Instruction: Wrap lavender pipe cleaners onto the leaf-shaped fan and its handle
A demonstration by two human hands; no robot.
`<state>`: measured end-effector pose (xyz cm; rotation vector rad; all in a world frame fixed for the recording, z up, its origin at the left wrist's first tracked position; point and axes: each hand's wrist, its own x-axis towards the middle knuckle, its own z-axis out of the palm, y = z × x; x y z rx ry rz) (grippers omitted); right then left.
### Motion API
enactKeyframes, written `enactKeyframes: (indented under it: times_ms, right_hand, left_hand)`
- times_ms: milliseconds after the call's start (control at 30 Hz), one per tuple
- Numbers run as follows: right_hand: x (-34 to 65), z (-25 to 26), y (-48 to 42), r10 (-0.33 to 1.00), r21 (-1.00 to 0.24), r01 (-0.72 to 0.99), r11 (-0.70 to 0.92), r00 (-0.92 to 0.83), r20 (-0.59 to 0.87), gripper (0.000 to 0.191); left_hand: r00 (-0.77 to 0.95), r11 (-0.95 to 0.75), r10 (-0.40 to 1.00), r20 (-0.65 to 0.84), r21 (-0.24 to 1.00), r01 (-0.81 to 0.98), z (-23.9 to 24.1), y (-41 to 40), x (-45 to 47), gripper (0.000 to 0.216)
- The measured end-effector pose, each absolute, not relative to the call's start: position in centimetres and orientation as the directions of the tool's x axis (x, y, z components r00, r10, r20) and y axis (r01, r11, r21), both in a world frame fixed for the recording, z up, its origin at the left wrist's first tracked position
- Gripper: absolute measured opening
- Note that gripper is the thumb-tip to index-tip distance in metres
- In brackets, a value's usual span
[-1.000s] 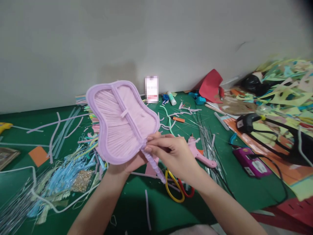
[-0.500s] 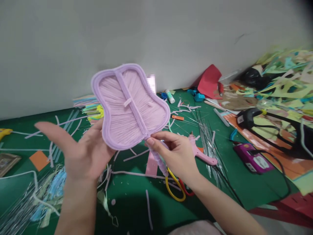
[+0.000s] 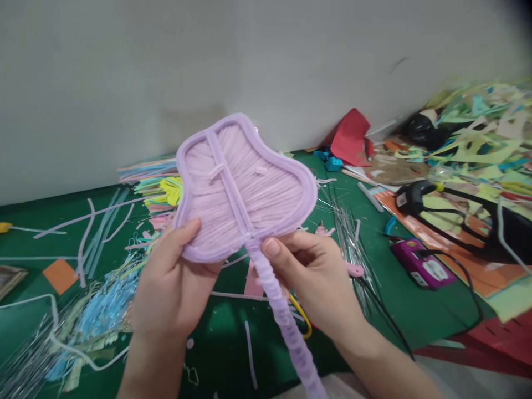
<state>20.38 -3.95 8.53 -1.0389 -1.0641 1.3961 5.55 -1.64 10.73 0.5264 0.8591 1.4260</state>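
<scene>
A lilac hand fan made of fuzzy pipe cleaners is held up before me, its lobed head tilted and its wrapped handle pointing down toward me. A central rib crosses the head, with a short piece sticking out from it. My left hand grips the head's lower left edge, thumb on the front and fingers behind. At the neck, where head meets handle, my right hand pinches the fan; some of its fingertips are hidden behind.
Pipe cleaner bundles, blue tassels and thin wires lie on the left of the green table. A partly hidden pink glue gun, yellow-handled scissors, a purple box with a cable and paper scraps are at right.
My left hand has gone from spread beside the fan to gripping its lower left edge. The fan has turned and shifted right, and its handle now shows in full length toward me.
</scene>
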Motion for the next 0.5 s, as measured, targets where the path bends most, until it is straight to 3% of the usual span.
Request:
enactKeyframes:
  times_ms: [133,233,300,400,500]
  right_hand:
    - [19.4,7.4,-3.6,0.948,-0.813,-0.499,-0.299,-0.252,-0.194,0.037]
    - [19.2,6.9,-2.8,0.943,-0.779,-0.548,-0.305,-0.291,-0.164,0.040]
    - [19.1,6.6,-2.3,0.947,-0.798,-0.536,-0.276,-0.293,-0.131,0.039]
    - [19.4,6.0,-1.8,0.977,-0.915,-0.383,-0.128,-0.207,-0.049,0.034]
    - [20.1,5.4,-1.3,0.987,-0.987,0.023,0.156,-0.041,0.155,0.026]
  left_hand:
    - [0.035,0.169,0.979,-0.202,0.696,-0.698,9.0,-0.8,6.8,0.029]
    - [0.143,0.279,0.958,-0.250,0.681,-0.678,6.6,0.6,7.3,0.027]
    - [0.165,0.252,0.968,-0.190,0.732,-0.633,5.0,1.7,7.3,0.035]
    - [0.258,0.240,0.959,-0.121,0.829,-0.505,3.8,3.0,6.6,0.047]
    - [0.188,0.148,0.979,-0.077,0.902,-0.405,4.5,2.7,5.3,0.054]
